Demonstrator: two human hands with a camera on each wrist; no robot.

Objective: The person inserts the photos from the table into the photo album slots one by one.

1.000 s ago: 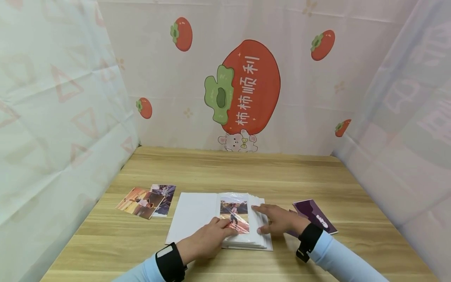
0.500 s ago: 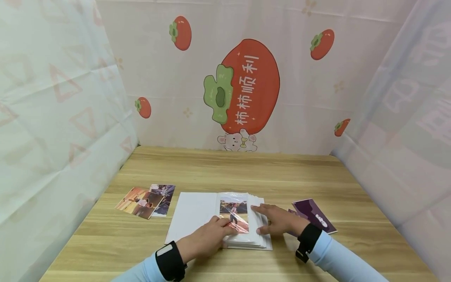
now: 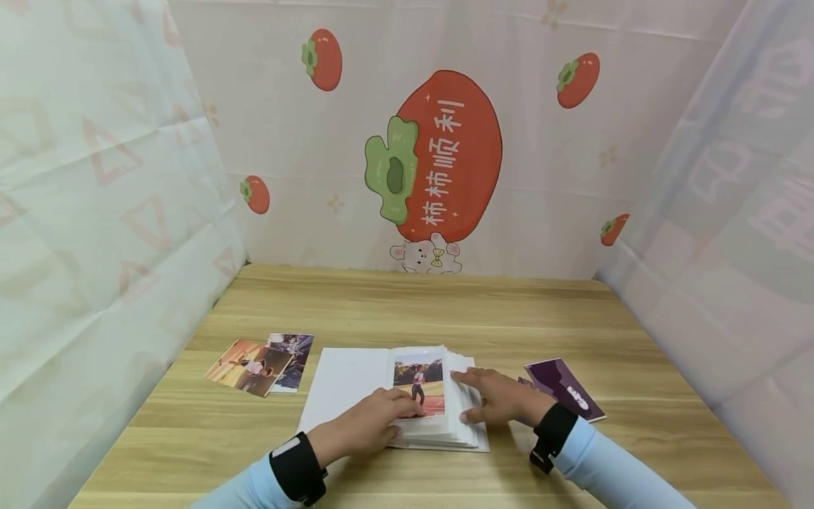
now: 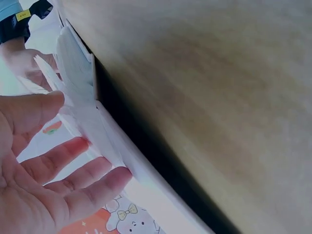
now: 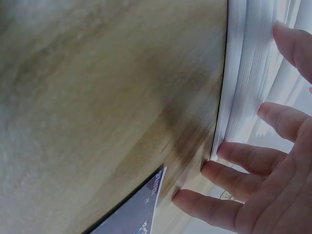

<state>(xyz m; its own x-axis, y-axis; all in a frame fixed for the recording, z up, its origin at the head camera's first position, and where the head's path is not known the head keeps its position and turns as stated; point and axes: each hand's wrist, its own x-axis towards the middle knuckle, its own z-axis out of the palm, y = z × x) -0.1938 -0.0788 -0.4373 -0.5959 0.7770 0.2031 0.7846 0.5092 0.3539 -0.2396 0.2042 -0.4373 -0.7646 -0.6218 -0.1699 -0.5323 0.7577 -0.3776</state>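
Note:
A white photo album (image 3: 346,382) lies spread open on the table, its blank inner cover on the left and a stack of clear-sleeved pages on the right. The top page carries a photo (image 3: 432,378) of a person standing outdoors. My left hand (image 3: 365,423) reaches over the lower left of that page, its fingertips overlapping the photo's lower part. In the left wrist view, its fingers (image 4: 87,170) are spread beside the pages. My right hand (image 3: 502,397) is at the right edge of the page stack, fingers (image 5: 243,156) extended along the page edges.
Two overlapping loose photos, one orange (image 3: 244,366) and one dark (image 3: 294,364), lie left of the album. To the right, a purple card (image 3: 566,389) is partly hidden behind my right hand. Printed cloth walls (image 3: 528,233) enclose the wooden table (image 3: 381,304) at the back and sides.
My left hand has drawn slightly left and up the page. The glare on the photo has faded, so its picture shows more clearly. My right hand has stayed about where it was.

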